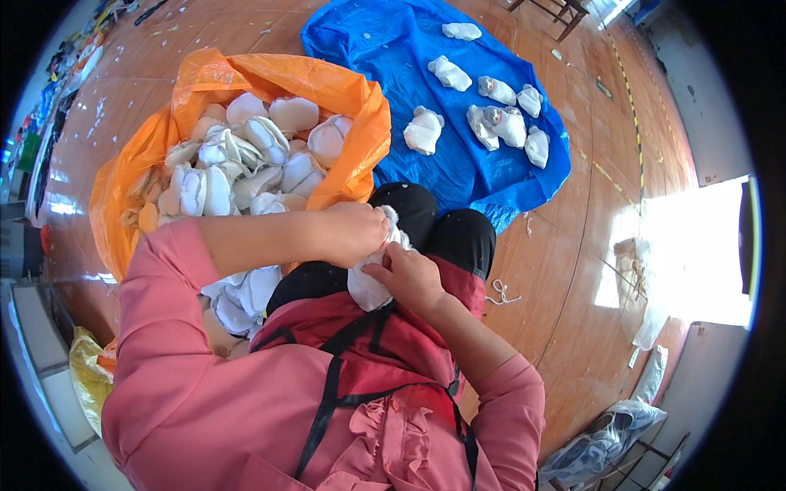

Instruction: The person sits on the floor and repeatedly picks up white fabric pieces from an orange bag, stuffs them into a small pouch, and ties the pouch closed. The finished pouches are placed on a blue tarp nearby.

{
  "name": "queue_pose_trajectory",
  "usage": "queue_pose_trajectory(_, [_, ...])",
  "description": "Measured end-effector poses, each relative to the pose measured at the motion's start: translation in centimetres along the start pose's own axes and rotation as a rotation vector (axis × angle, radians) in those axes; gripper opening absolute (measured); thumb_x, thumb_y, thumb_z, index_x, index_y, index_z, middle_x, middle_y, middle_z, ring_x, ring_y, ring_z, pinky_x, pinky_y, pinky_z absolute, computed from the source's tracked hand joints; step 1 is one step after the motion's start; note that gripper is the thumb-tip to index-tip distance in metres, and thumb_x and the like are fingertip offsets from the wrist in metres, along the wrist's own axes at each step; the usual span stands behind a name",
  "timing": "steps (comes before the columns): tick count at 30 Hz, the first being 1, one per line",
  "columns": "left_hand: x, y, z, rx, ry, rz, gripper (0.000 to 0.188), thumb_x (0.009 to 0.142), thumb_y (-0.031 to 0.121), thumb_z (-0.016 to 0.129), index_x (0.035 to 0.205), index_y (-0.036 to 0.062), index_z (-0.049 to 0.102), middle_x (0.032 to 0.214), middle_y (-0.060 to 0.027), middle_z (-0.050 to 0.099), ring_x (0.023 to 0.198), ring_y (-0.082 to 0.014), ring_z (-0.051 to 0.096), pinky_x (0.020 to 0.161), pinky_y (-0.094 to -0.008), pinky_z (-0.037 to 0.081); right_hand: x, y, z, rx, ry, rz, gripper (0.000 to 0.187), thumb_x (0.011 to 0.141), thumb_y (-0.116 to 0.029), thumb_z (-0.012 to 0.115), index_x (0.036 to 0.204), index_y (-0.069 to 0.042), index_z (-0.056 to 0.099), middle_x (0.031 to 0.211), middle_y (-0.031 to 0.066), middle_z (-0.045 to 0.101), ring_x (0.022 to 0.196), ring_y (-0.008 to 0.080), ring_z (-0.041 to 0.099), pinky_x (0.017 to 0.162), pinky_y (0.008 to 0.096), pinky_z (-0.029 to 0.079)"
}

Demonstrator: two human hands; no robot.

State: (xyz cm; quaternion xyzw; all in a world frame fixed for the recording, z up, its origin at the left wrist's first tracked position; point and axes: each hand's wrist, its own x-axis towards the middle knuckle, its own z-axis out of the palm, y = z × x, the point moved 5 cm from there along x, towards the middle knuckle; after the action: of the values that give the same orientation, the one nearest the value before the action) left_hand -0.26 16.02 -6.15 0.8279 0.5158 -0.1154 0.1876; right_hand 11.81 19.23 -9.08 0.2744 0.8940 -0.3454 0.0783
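Note:
Over my lap, a white cloth bundle [366, 288] is pinched between my two hands, one end sticking up past my fingers. My left hand [358, 232] is closed at its upper part, with the fingertips largely turned out of sight. Just to the right, my right hand [408, 280] grips the side of the bundle with thumb and fingers. Several similar white bundles [423, 131] lie scattered on a blue plastic sheet [368, 41] in front of me. A large orange bag [360, 106], left of my knees, is heaped with white and beige rounded pads [262, 139].
More white pads [246, 295] spill beside my left thigh. A tiled orange-brown floor [565, 270] surrounds me, with a loose white string [502, 293] on it. A wooden stool [561, 12] stands at the far right, and a clear plastic bag [606, 446] lies at lower right.

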Motion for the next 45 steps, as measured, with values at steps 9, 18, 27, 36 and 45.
queue_pose_trajectory(9, [2.0, -1.0, 1.7, 0.086, 0.128, -0.010, 0.035, 0.080, 0.018, 0.067, 0.109, -0.0011, 0.058, 0.103, -0.0158, 0.061, 0.095, -0.0293, 0.063, 0.080, -0.0387, 0.055, 0.1, -0.1, 0.4, -0.014, 0.040, -0.005, 0.052, 0.086, -0.052, 0.067, 0.104, -0.004, 0.057, 0.084, 0.0167, 0.071, 0.079, 0.0370, 0.071, 0.068, 0.0467, 0.056])
queue_pose_trajectory(18, [1.7, -1.0, 1.5, 0.126, 0.092, 0.022, 0.030, 0.083, 0.022, 0.065, 0.103, 0.0014, 0.059, 0.097, -0.0145, 0.064, 0.092, -0.0311, 0.065, 0.081, -0.0403, 0.053, -0.5, -1.0, 0.7, 0.014, 0.098, 0.011, 0.052, 0.083, -0.052, 0.070, 0.101, -0.005, 0.057, 0.082, 0.0169, 0.069, 0.078, 0.0360, 0.070, 0.068, 0.0461, 0.054])
queue_pose_trajectory(27, [1.0, -1.6, 2.3, -0.104, 0.074, -0.204, 0.031, 0.079, 0.028, 0.067, 0.096, 0.0017, 0.062, 0.078, -0.0169, 0.070, 0.075, -0.0365, 0.070, 0.069, -0.0477, 0.054, -0.9, -1.6, 0.0, -0.017, 0.242, -0.078, 0.045, 0.082, -0.048, 0.071, 0.091, -0.005, 0.060, 0.081, 0.0184, 0.069, 0.080, 0.0372, 0.068, 0.072, 0.0485, 0.052])
queue_pose_trajectory(36, [-0.3, -0.2, 0.8, -0.187, -0.046, -0.369, 0.031, 0.087, 0.029, 0.060, 0.101, 0.0025, 0.065, 0.087, -0.0173, 0.072, 0.083, -0.0353, 0.071, 0.075, -0.0454, 0.054, -2.1, -2.1, -0.6, -0.165, 0.166, -0.089, 0.038, 0.085, -0.044, 0.068, 0.096, -0.007, 0.064, 0.089, 0.0143, 0.070, 0.090, 0.0321, 0.066, 0.078, 0.0455, 0.050])
queue_pose_trajectory(45, [-1.3, 0.0, 2.9, -0.407, -0.418, -0.433, 0.033, 0.074, 0.019, 0.064, 0.102, 0.0020, 0.068, 0.091, -0.0206, 0.072, 0.091, -0.0380, 0.069, 0.080, -0.0461, 0.054, -3.8, -2.9, 0.3, -0.108, 0.123, -0.255, 0.024, 0.094, -0.030, 0.058, 0.089, -0.008, 0.066, 0.089, 0.0115, 0.069, 0.088, 0.0323, 0.067, 0.076, 0.0461, 0.052])
